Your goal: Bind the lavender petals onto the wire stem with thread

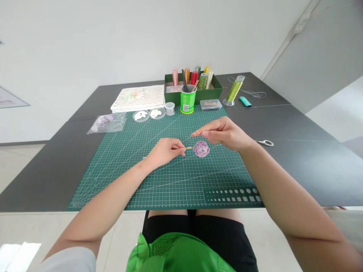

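My left hand [167,151] is closed in a pinch on a thin wire stem [188,148] with a small yellowish-green tip, which points right. Just beyond that tip is a purple flower [201,149] with layered petals, over the green cutting mat [170,181]; I cannot tell whether tip and flower touch. My right hand [222,132] hovers above and to the right of the flower, its thumb and index finger pressed together. Whatever sits between those fingers is too small to make out.
At the back stand a green box [217,92] of thread spools, a green can [187,102] holding tools, and a white foam board [141,96]. Petal dishes [141,115], a plastic bag [109,122], a lime spool [235,88] and scissors [266,143] lie around the mat.
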`<state>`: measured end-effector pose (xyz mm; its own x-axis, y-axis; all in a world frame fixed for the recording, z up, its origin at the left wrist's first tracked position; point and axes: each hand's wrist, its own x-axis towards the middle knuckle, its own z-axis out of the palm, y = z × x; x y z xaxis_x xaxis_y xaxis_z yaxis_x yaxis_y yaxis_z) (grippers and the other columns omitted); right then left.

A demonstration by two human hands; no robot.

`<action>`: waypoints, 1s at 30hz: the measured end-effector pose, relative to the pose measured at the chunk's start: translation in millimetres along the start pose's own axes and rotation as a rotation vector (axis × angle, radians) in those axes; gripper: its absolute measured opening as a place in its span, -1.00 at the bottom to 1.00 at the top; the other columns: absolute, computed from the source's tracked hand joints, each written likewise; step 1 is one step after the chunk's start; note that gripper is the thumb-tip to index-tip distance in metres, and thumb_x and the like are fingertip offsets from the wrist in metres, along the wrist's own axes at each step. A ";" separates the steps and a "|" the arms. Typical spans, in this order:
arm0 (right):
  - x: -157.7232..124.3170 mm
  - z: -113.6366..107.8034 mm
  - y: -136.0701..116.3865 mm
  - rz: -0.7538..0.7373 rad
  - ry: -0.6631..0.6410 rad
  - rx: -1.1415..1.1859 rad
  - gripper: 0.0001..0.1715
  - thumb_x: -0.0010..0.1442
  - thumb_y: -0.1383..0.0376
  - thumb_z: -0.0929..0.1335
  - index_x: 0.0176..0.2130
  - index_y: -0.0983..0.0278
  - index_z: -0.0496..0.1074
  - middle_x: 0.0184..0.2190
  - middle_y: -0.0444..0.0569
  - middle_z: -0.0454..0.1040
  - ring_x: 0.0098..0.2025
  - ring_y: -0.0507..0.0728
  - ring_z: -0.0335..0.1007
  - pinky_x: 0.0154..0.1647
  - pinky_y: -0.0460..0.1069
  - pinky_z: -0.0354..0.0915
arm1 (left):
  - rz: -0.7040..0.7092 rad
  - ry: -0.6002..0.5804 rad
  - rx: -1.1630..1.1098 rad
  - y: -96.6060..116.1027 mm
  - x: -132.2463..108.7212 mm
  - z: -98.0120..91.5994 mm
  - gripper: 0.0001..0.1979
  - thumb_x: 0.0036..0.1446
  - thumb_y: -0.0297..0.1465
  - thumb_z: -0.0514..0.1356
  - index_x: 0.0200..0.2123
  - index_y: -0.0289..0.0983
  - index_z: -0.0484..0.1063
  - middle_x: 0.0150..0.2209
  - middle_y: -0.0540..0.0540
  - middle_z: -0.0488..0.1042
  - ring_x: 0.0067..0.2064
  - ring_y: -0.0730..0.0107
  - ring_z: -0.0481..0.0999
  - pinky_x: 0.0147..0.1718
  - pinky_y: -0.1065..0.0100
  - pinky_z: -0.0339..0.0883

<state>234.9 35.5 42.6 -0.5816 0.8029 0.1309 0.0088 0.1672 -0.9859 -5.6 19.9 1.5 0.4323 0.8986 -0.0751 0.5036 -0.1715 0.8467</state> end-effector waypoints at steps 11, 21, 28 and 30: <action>6.6 8.3 10.7 -0.007 0.077 -0.124 -0.55 0.23 0.02 0.45 -0.08 0.29 0.67 -0.70 -0.24 0.15 -0.61 -0.06 -0.14 -0.61 -0.06 -0.18 | 0.062 -0.247 -0.067 15.3 -13.8 9.9 -0.90 0.20 -0.36 0.28 -0.33 -0.22 0.61 -0.35 -0.03 0.70 -0.46 0.41 0.56 -0.50 0.41 0.25; 18.2 -0.3 31.8 -0.037 0.195 -0.423 -0.66 0.27 0.13 0.39 -0.11 0.21 0.70 -0.19 0.01 0.69 -0.14 0.18 0.58 -0.12 0.07 0.44 | 0.081 -0.165 -0.068 22.3 -17.7 7.7 -0.91 0.21 -0.39 0.26 -0.32 -0.24 0.58 -0.35 -0.04 0.70 -0.54 0.48 0.48 -0.57 0.45 0.17; 21.7 -12.1 49.3 0.008 0.139 -0.491 -0.66 0.27 0.13 0.38 -0.11 0.19 0.70 -0.09 0.01 0.69 -0.01 0.23 0.60 0.08 0.12 0.43 | 0.085 -0.057 -0.108 23.8 -17.6 3.8 -0.88 0.23 -0.36 0.26 -0.33 -0.26 0.57 -0.35 -0.08 0.69 -0.51 0.46 0.51 -0.56 0.46 0.19; 21.5 -15.9 52.2 0.061 0.049 -0.495 -0.68 0.23 0.13 0.40 -0.16 0.21 0.70 -0.17 -0.01 0.70 -0.11 0.22 0.61 -0.04 0.09 0.45 | 0.122 0.022 -0.110 22.6 -17.4 2.9 -0.86 0.24 -0.33 0.26 -0.31 -0.26 0.57 -0.35 -0.09 0.69 -0.48 0.44 0.54 -0.54 0.45 0.22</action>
<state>235.8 70.6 -4.4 -0.5291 0.8437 0.0908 0.4338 0.3609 -0.8255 0.4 -0.8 20.3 0.4684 0.8825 0.0417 0.3634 -0.2355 0.9014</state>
